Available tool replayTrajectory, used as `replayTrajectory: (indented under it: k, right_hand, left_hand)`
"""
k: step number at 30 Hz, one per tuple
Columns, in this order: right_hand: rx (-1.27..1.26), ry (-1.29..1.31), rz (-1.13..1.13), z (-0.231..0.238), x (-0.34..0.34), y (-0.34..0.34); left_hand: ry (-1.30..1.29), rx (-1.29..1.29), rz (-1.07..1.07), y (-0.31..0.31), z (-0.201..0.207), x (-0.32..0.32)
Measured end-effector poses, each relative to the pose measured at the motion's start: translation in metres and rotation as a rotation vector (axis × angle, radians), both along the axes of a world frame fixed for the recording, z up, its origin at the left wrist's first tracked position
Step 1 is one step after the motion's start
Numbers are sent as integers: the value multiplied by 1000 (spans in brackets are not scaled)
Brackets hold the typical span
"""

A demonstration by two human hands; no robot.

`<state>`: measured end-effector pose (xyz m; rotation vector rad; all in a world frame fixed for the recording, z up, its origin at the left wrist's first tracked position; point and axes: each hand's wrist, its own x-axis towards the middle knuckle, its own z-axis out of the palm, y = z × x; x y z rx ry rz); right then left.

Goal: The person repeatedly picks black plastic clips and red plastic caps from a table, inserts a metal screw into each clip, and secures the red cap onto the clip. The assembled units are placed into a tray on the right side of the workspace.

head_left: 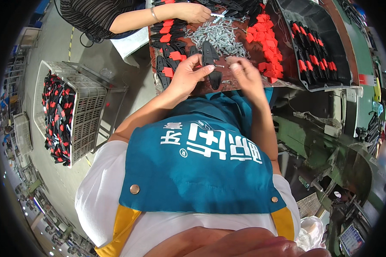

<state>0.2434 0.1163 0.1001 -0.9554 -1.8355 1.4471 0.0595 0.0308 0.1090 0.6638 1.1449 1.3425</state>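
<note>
My left hand [188, 78] is closed on a long black plastic piece [210, 53] with tapered ends, pinching it between thumb and fingers above the near edge of the table. A small silver screw [219, 66] sticks out sideways from the piece, toward my right hand. Just to the right, my right hand [248, 79] is raised with thumb and forefinger apart; its fingertips are slightly blurred, and I see nothing held in it. Beyond both hands lies a heap of silver screws [216, 36]. Red plastic blocks [263, 38] are piled to its right.
Black pieces with red blocks [165, 64] line the table's left side. A black bin [326, 82] at right holds rows of similar pieces. Across the table, a co-worker's hand [196, 13] holds a small white item. At left stands a crate [88, 115] full of black-and-red parts.
</note>
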Motion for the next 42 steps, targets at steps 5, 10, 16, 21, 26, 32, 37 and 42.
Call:
replayTrajectory:
  k: [5,10,16,21,26,32,37,42]
  right_hand:
    - [725,-1077,-266,-34,61,56]
    - [886,-1106,-60,-54,78,76]
    - [936,-1073,18,-50,73,100]
    - [813,-572,-67,-17,38,76]
    - [-170,49,-2,12,-5,11]
    - [-170,129,-64,14,-13,-8]
    - [-202,177,-110,15,-10,-14]
    - [-217,242,-141,13,-10,-18]
  left_hand:
    - [-40,-6,-28,2,-15,-9]
    - [-45,-5,-24,1,-12,-7]
    - [-35,11,-15,1,-14,-8]
    - [51,-13,-5,2,-7,-9]
    - [-11,38,64,4,-14,-7]
    - [-23,65,60,0,-6,-2]
    - [-42,63,51,1,10,1]
    - [73,129,61,2,1,-2]
